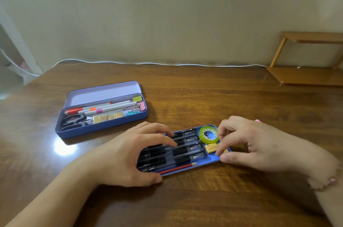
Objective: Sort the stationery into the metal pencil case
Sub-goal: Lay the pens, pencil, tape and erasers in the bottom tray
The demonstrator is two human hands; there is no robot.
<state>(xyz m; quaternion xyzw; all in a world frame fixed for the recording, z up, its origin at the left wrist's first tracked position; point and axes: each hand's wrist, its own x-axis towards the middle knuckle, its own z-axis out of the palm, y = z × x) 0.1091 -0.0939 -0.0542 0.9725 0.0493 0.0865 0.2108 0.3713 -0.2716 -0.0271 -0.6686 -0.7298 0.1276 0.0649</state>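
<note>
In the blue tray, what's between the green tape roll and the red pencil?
Head view: the tip ends of the black pens lie between the green tape roll and the red pencil.

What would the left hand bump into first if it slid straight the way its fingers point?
Probably the green tape roll. The left hand lies over the black pens in the blue tray, fingers aimed toward it, though depth is unclear.
</note>
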